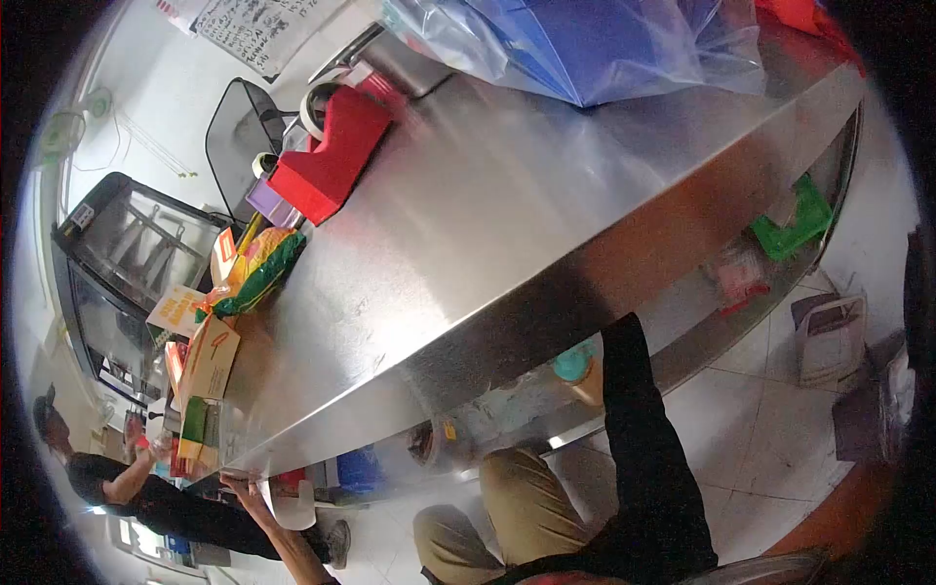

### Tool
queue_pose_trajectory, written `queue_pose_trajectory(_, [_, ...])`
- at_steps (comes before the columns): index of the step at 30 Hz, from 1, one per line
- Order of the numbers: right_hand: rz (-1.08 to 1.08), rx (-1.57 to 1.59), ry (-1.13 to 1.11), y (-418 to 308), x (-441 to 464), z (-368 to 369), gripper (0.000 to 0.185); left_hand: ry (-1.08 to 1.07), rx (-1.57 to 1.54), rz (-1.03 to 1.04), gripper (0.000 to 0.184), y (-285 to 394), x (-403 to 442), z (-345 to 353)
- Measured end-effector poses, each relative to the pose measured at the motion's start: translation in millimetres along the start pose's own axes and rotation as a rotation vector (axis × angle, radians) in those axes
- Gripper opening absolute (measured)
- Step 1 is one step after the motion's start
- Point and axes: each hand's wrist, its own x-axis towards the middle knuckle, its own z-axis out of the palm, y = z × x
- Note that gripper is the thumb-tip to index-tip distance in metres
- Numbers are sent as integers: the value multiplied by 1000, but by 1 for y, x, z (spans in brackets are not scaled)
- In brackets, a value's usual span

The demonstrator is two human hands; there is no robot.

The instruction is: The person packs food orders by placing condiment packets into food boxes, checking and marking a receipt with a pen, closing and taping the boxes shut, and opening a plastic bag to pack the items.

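My left hand (pixel 242 486) is at the near-left corner of the steel table (pixel 468 224), fingers against or just beside its edge, perhaps for steadying; I cannot tell whether they grip. My right hand is hidden; its dark sleeve (pixel 648 444) reaches the table's front. Beyond my left hand, the cardboard box (pixel 210 363), the yellow-green packet (pixel 258 271) and the red tape dispenser (pixel 331 161) line the table's side, probably for easy reach. Clear plastic covers the blue item (pixel 585 44), likely against dirt.
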Motion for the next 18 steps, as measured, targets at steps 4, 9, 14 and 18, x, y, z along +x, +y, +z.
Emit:
queue_pose_trajectory(4, [-232, -338, 101, 29, 4, -11, 39, -18, 13, 12, 70, -9, 8, -1])
queue_pose_trajectory(9, [-11, -68, -142, 40, 8, -83, 32, -41, -23, 4, 67, -26, 15, 5])
queue_pose_trajectory(14, [-213, -284, -234, 65, 24, -69, 21, -51, -32, 29, 64, -43, 21, 3])
queue_pose_trajectory(18, [-92, 709, -187, 68, -7, -125, 37, -37, -63, 62, 62, -63, 31, 1])
